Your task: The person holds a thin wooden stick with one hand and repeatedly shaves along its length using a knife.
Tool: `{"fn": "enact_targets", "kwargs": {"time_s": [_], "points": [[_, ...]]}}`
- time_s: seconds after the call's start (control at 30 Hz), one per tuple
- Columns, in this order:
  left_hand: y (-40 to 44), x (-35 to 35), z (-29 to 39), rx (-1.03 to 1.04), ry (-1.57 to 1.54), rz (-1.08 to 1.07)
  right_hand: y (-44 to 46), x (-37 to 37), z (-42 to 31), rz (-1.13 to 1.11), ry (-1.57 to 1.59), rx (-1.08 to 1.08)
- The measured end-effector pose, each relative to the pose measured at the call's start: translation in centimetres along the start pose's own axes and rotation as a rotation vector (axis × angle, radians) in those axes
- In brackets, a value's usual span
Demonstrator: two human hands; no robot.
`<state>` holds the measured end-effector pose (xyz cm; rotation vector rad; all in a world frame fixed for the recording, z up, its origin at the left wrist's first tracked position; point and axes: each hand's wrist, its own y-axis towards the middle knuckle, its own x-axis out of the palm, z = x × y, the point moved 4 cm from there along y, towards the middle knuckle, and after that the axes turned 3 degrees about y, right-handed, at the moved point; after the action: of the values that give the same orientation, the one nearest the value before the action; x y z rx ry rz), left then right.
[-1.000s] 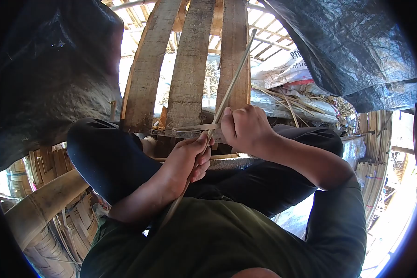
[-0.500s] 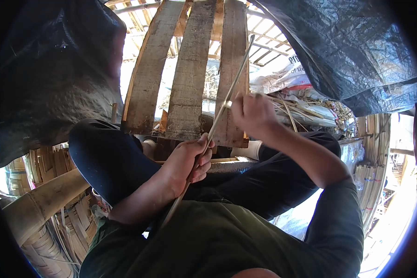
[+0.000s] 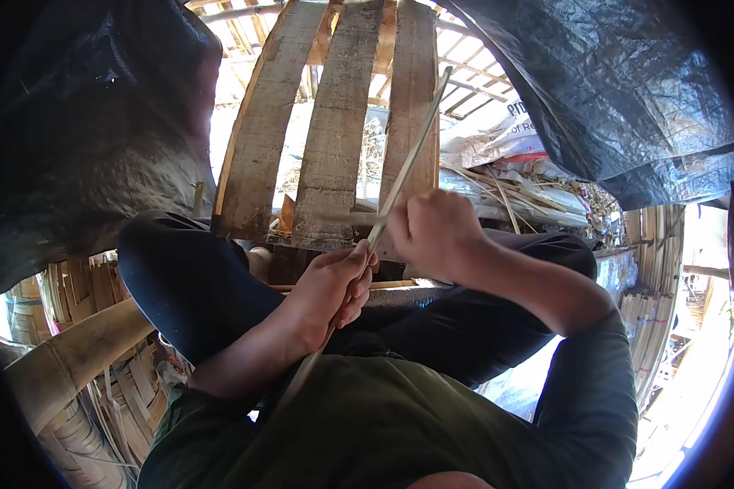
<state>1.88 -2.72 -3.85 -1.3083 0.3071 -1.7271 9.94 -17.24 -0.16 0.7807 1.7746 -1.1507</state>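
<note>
A long, narrow bamboo strip (image 3: 420,143) runs slantwise from my lap up in front of the slatted wooden boards. My left hand (image 3: 330,289) is closed around its middle, thumb on top. Just above that grip, my right hand (image 3: 440,232) is a closed fist around a knife (image 3: 355,218). The blade juts out to the left across the strip and is blurred by motion; the fist hides the handle. The strip's lower end lies against my dark green shirt.
Upright wooden boards (image 3: 330,155) stand before my crossed legs. Dark plastic sheets hang at left and right (image 3: 628,98). A thick bamboo pole (image 3: 81,359) lies at left, near woven bamboo pieces. Loose strips (image 3: 506,191) and a printed sack (image 3: 506,138) are at back right.
My right hand has moved down along the strip, closer to my left hand, and the blade now shows to the left. My left hand has stayed nearly still.
</note>
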Motion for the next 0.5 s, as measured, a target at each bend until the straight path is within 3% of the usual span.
{"fn": "enact_targets", "kwargs": {"time_s": [0.03, 0.1, 0.23, 0.37, 0.43, 0.5], "points": [[0.0, -0.1, -0.1, 0.008, 0.034, 0.024, 0.3, 0.5, 0.6, -0.012, 0.006, 0.002], [-0.3, -0.1, -0.1, 0.016, 0.076, 0.044, 2.2, -0.5, 3.8, 0.195, -0.015, 0.185], [-0.4, -0.1, -0.1, 0.01, 0.074, 0.011, 3.2, -1.7, 5.5, 0.337, -0.069, 0.192], [-0.5, -0.1, -0.1, 0.022, 0.113, 0.04, -0.7, -0.5, 0.3, 0.081, 0.021, 0.062], [-0.5, -0.1, -0.2, 0.032, 0.137, 0.045, 0.4, -0.2, 2.1, 0.066, 0.012, 0.032], [-0.7, 0.0, -0.3, 0.043, 0.166, 0.045, 2.5, -1.2, 5.7, 0.221, -0.052, 0.235]]}}
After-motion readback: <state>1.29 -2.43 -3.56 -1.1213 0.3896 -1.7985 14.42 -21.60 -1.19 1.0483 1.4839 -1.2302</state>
